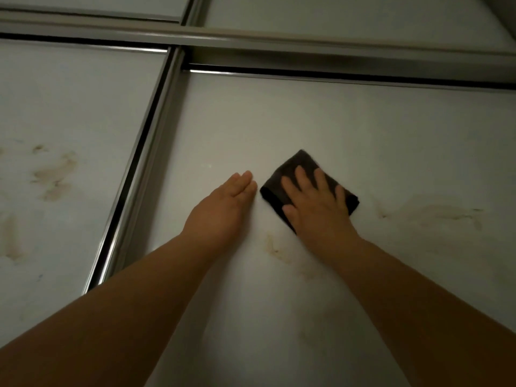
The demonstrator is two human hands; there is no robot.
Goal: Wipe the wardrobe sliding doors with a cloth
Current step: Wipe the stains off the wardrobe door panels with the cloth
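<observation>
Cloth [303, 188]: dark brown, plain. Door panel [307, 121]: off-white, with brownish smudges right of the cloth. Frame strip [145, 169]: silver with black edge.

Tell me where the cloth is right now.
In the head view, the dark cloth lies flat on the right door panel, pressed under the right hand, just right of the left hand.

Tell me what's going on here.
A person is wiping a wardrobe sliding door. The right hand presses a dark folded cloth flat on the pale panel; the left hand rests flat beside it, empty. Brownish smudges remain right of the cloth and on the neighbouring panel.
</observation>
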